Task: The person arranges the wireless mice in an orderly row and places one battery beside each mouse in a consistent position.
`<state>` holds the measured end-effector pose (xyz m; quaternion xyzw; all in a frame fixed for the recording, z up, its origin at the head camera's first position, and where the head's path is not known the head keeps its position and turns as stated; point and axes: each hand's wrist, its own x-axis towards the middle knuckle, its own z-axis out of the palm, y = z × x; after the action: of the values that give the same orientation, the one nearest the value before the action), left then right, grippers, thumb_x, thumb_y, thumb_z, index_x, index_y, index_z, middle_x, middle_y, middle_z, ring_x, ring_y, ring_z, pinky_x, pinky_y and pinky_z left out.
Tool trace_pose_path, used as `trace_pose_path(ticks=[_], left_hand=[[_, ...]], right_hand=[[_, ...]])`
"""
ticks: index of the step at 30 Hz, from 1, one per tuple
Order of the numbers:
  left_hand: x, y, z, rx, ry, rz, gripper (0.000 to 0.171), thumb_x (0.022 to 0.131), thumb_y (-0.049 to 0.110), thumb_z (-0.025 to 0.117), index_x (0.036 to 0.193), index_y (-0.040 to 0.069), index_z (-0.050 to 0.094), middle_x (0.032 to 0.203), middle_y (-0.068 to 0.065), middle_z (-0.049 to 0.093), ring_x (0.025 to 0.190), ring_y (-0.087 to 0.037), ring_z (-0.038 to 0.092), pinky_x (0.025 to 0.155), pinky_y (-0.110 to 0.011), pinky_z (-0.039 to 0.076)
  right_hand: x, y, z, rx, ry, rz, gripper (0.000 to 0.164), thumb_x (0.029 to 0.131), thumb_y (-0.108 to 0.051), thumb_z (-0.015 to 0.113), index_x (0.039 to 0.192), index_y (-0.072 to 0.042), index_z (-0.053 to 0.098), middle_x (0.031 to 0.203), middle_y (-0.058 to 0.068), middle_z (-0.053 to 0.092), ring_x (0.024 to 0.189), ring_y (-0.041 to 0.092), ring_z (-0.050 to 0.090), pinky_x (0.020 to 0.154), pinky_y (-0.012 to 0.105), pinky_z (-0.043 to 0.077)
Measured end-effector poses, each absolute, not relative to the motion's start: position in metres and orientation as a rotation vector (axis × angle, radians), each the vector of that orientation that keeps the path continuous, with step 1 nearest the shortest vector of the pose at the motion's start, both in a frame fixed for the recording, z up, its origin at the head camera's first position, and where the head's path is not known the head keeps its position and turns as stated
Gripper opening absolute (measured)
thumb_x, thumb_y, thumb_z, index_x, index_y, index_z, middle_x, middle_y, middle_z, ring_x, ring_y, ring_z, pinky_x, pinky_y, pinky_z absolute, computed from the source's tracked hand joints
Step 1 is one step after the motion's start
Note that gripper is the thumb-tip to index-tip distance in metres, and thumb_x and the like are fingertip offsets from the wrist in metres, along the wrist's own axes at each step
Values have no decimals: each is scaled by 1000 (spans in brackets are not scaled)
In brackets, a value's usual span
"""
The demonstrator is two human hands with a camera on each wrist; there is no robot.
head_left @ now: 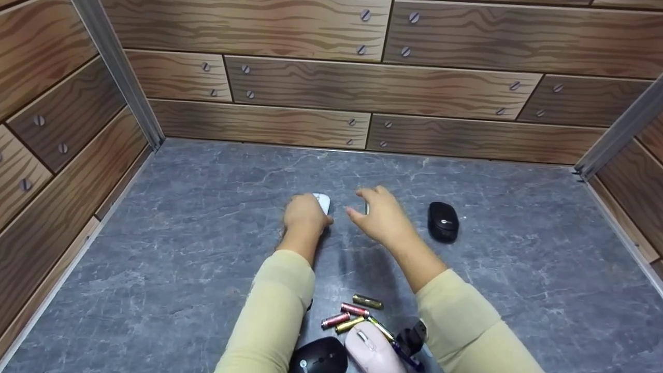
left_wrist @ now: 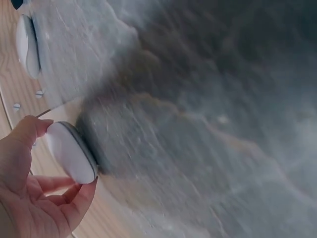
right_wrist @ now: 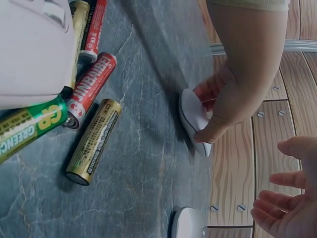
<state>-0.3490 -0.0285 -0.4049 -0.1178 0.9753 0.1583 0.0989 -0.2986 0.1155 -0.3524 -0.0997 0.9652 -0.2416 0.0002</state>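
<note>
My left hand (head_left: 304,213) grips a white computer mouse (head_left: 323,202) by its sides, thumb on one side and fingertips on the other. The left wrist view shows this mouse (left_wrist: 72,151) with its dark base close over the grey tabletop. Just right of it, my right hand (head_left: 382,215) hovers with fingers spread and thumb apart, holding nothing. Beneath the right hand lies a second white mouse (right_wrist: 189,223), mostly hidden by that hand in the head view; the left wrist view shows it more fully.
A black mouse (head_left: 443,221) lies to the right. Close to me, between the forearms, are several batteries (head_left: 368,301), a pink mouse (head_left: 374,348), another black mouse (head_left: 319,356) and a small black object (head_left: 412,339). Wood-patterned panels (head_left: 300,83) wall the grey table (head_left: 207,217).
</note>
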Motion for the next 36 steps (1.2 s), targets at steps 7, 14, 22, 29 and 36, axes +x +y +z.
trace_pose_path(ticks=[7,14,22,29,36], left_hand=[[-355,-29,-403,-330,2949,458,76,76,46,69,131,0,44,124,-17,53,110,-29,53,91,-39,45],[-359,-31,-401,-354,2946,471,76,78,48,66,131,0,43,125,-15,53,113,-28,51,92,-39,44],[-361,-34,-406,-375,2913,533,81,77,50,66,134,0,40,132,-17,47,119,-30,46,97,-39,40],[-364,-36,-409,-360,2919,534,81,75,52,67,132,-1,43,128,-17,51,116,-29,49,96,-38,41],[-360,-37,-406,-334,2927,536,77,75,52,68,128,0,48,123,-17,53,111,-30,53,91,-39,45]], right_hand=[[-299,115,-354,-319,3040,-752,52,86,-34,61,126,-3,52,123,20,50,115,35,46,99,46,36],[-299,114,-354,-314,3045,-748,52,85,-33,62,126,-4,52,125,22,48,117,39,44,99,49,34],[-297,112,-358,-320,3030,-733,51,86,-33,61,127,-5,52,125,22,48,116,38,44,99,48,35],[-297,115,-359,-335,3044,-726,50,85,-32,61,126,-3,53,124,22,49,116,38,45,99,48,35],[-297,120,-358,-320,3040,-750,51,84,-32,63,125,-3,53,125,23,48,117,39,44,100,49,33]])
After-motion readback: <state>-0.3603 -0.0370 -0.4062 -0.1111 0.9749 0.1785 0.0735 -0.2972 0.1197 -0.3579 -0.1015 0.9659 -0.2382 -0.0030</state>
